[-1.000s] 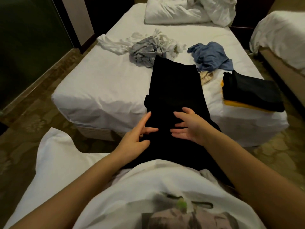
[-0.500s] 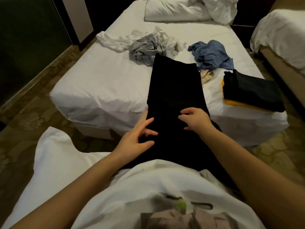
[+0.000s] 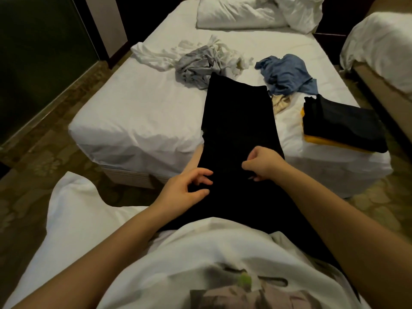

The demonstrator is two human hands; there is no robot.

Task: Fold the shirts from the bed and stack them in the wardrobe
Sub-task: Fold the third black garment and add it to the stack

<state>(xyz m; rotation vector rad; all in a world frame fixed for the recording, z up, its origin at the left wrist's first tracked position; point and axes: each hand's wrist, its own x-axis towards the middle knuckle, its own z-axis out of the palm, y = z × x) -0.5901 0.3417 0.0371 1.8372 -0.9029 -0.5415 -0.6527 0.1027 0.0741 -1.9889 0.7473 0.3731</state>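
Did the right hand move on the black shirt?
Yes. The right hand slid up the black shirt toward the bed and curled from flat into a pinch on the cloth.

We find no text, label, brand, number or sign that we can read anywhere in this view. The white T-shirt the person wears carries a printed graphic on its front, with a green spot and grey-brown shapes, but we see no letters in it. The clothes on the bed show no tags or prints that we can make out.
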